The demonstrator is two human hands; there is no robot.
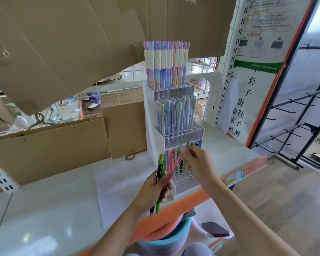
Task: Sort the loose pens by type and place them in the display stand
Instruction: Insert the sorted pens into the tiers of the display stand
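done: I see display stand upper tiers full
left: left hand grip holds pens; right hand grip pinching pink pen

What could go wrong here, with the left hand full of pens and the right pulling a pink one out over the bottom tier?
1. The left hand grips a fanned bundle of pens; as the right hand pinches and draws the pink pen, neighbours may slip out.
2. The display stand sits near the shelf's orange edge; a dropped pen could fall into the tubs below.
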